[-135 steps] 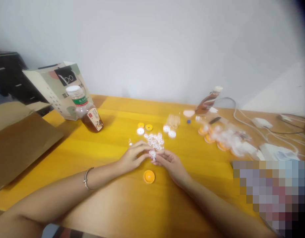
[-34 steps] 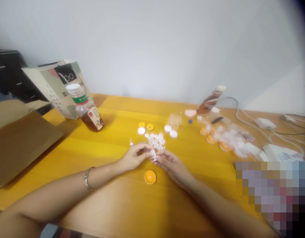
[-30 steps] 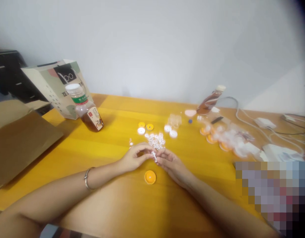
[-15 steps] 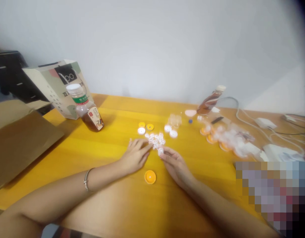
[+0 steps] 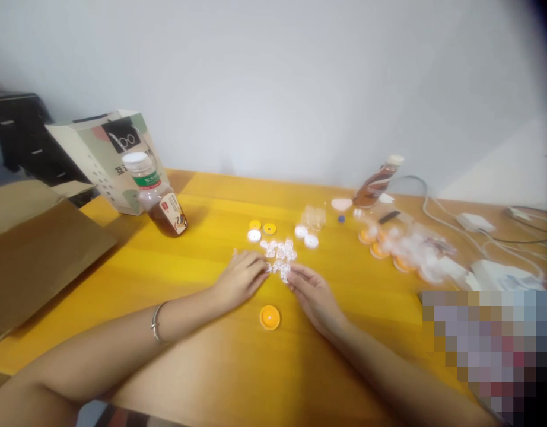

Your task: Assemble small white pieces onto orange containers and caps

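A loose pile of small white gear-like plastic pieces (image 5: 280,252) lies mid-table between my hands. My right hand (image 5: 312,295) pinches a white gear (image 5: 285,272) at the pile's near right edge, thumb and fingers together. From the other side, my left hand (image 5: 241,280) has its fingertips together on a small white piece (image 5: 268,268) at the pile's near left edge; its exact shape is partly hidden. Nearer me sits a round orange cup-like part (image 5: 270,318) with a pale centre. Behind the pile are two yellow discs (image 5: 269,229) and several white discs (image 5: 311,241).
At left stand a cardboard box (image 5: 46,255), a paper bag (image 5: 95,160) and a drink bottle (image 5: 155,196). Another bottle (image 5: 377,182) leans at the back right. Blurred bagged parts (image 5: 411,252), cables (image 5: 427,204) and a white box (image 5: 505,276) lie along the right side.
My left fingers have drawn together onto a white piece and pulled slightly towards me. The gear in my right hand has come a little left, and the pile's near edge has spread out.
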`<action>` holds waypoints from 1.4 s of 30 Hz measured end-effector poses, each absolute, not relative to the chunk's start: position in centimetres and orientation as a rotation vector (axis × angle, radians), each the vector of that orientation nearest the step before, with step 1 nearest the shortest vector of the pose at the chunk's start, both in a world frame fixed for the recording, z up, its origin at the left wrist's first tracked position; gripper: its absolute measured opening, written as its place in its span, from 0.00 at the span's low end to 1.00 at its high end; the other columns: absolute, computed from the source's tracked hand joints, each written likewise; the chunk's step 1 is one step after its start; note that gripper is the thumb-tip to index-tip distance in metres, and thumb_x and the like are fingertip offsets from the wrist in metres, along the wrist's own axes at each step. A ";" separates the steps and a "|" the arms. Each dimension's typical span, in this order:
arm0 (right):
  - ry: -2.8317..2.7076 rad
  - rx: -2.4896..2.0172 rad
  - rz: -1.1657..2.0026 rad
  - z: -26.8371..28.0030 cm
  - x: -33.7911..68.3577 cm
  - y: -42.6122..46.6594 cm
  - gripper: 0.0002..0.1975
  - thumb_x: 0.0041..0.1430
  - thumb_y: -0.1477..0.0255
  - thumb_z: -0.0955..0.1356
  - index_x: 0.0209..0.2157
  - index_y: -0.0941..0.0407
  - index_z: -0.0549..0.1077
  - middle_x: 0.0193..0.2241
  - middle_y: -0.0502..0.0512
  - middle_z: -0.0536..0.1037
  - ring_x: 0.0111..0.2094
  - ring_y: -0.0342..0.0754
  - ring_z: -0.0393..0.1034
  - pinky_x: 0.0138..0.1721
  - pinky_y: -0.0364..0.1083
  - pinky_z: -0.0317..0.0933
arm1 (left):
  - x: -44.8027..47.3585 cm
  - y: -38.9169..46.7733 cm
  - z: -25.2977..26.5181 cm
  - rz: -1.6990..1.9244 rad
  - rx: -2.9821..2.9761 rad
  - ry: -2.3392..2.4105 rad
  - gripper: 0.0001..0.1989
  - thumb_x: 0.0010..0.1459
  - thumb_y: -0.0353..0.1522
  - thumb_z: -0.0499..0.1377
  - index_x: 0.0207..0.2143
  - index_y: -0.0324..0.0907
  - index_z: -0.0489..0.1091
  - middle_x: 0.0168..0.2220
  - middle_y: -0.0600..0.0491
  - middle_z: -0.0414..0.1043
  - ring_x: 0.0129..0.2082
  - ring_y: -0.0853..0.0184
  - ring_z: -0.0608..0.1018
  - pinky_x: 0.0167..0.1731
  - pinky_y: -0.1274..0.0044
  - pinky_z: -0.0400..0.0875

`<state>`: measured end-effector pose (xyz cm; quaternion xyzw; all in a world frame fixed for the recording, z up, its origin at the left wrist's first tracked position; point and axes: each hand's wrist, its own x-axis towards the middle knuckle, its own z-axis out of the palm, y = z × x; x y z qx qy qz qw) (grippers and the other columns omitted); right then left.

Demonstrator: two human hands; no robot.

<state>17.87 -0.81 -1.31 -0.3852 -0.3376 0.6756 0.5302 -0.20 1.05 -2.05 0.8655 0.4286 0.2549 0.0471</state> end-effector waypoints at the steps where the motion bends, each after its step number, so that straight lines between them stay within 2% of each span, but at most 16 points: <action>1: -0.827 -0.929 1.602 -1.4 17.9 -0.8 0.10 0.39 0.71 0.75 0.28 0.54 0.76 0.23 0.47 0.72 0.26 0.40 0.61 0.32 0.42 0.56 | -0.2 1.1 -2.1 0.791 2.657 1.298 0.07 0.60 0.31 0.50 0.37 0.41 0.66 0.41 0.50 0.69 0.40 0.65 0.69 0.40 0.72 0.61; 7: -0.987 -0.978 1.531 -1.8 18.1 -0.8 0.13 0.40 0.67 0.74 0.32 0.54 0.76 0.20 0.47 0.69 0.24 0.41 0.60 0.30 0.43 0.55 | -0.4 1.4 -2.4 0.827 2.717 1.257 0.05 0.56 0.27 0.51 0.33 0.40 0.66 0.38 0.51 0.72 0.38 0.66 0.71 0.37 0.74 0.61; 13: -1.017 -0.977 1.524 -1.9 18.1 -0.8 0.13 0.42 0.68 0.73 0.33 0.54 0.75 0.22 0.48 0.70 0.26 0.41 0.61 0.31 0.43 0.55 | -0.4 1.5 -2.5 0.794 2.695 1.266 0.04 0.54 0.26 0.52 0.30 0.40 0.66 0.31 0.53 0.72 0.32 0.68 0.72 0.34 0.76 0.61; 15: -1.016 -0.967 1.525 -1.9 18.1 -0.8 0.12 0.42 0.68 0.73 0.32 0.53 0.75 0.23 0.48 0.70 0.26 0.41 0.61 0.31 0.43 0.56 | -0.4 1.4 -2.5 0.804 2.711 1.281 0.05 0.55 0.27 0.51 0.32 0.40 0.67 0.31 0.53 0.71 0.31 0.68 0.71 0.34 0.76 0.61; 20: -1.025 -0.952 1.528 -1.8 18.1 -0.7 0.12 0.43 0.69 0.73 0.33 0.52 0.75 0.24 0.47 0.70 0.27 0.41 0.60 0.33 0.43 0.55 | -0.5 1.4 -2.6 0.787 2.782 1.230 0.14 0.59 0.27 0.48 0.48 0.41 0.63 0.32 0.51 0.70 0.32 0.67 0.69 0.34 0.75 0.63; 24: -1.029 -0.962 1.517 -1.9 18.1 -0.7 0.13 0.42 0.69 0.73 0.34 0.52 0.75 0.24 0.47 0.70 0.27 0.41 0.61 0.33 0.43 0.56 | -0.5 1.6 -2.8 0.777 2.751 1.140 0.11 0.60 0.29 0.48 0.42 0.41 0.67 0.32 0.50 0.68 0.32 0.67 0.69 0.34 0.76 0.65; 32: -1.023 -0.973 1.517 -1.9 18.1 -0.8 0.13 0.41 0.68 0.73 0.33 0.52 0.75 0.25 0.48 0.71 0.27 0.42 0.62 0.34 0.44 0.58 | -0.4 1.3 -2.2 0.902 2.461 1.119 0.09 0.61 0.29 0.48 0.38 0.40 0.67 0.34 0.50 0.68 0.34 0.69 0.71 0.36 0.78 0.67; 38: -1.034 -0.980 1.525 -1.9 18.2 -0.8 0.13 0.42 0.68 0.73 0.33 0.53 0.75 0.27 0.49 0.72 0.28 0.42 0.62 0.35 0.44 0.59 | -0.5 1.3 -2.3 0.927 2.485 1.128 0.16 0.60 0.27 0.47 0.50 0.41 0.62 0.34 0.50 0.64 0.34 0.68 0.69 0.36 0.76 0.67; 42: -1.026 -0.958 1.538 -2.0 18.2 -0.7 0.12 0.43 0.69 0.73 0.33 0.52 0.75 0.27 0.48 0.72 0.28 0.41 0.62 0.35 0.43 0.58 | -0.5 1.4 -2.3 0.963 2.427 1.075 0.13 0.60 0.26 0.47 0.45 0.41 0.65 0.36 0.50 0.66 0.36 0.68 0.70 0.39 0.77 0.66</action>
